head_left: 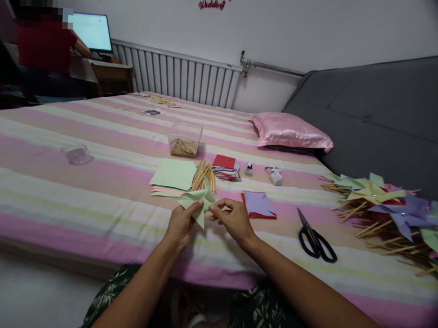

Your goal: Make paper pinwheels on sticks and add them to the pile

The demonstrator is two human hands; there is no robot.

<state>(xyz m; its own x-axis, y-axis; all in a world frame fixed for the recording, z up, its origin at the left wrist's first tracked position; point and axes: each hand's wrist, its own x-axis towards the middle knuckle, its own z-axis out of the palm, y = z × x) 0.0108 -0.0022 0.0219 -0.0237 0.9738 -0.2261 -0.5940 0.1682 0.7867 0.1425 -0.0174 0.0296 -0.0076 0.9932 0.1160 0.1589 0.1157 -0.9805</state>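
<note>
From the head camera, the left hand (pixel 181 225) and the right hand (pixel 234 218) meet over the near edge of a striped bed (pixel 56 185), both working a pale green paper pinwheel (pixel 198 200). The left fingers are closed on the pinwheel's lower left blades; the right fingers pinch at its centre from the right side, thumb and forefinger nearly together. The pinwheel sits just above the bed, between the two hands, its points splayed out and one hanging down.

Just beyond it lie a bundle of wooden sticks (pixel 204 175), a light green paper sheet (pixel 174 174) to their left, and a stack of coloured paper squares (pixel 226 168) to their right. A purple-topped stack (pixel 259 205) lies right of the hands, black scissors (pixel 316 237) further right, and a heap of finished pinwheels (pixel 396 212) at the far right. A clear tub of sticks (pixel 184 140) stands farther back.

To do this well, I judge the folded corners should stay pinned flat at the centre while the left hand steadies the blades without creasing them
</note>
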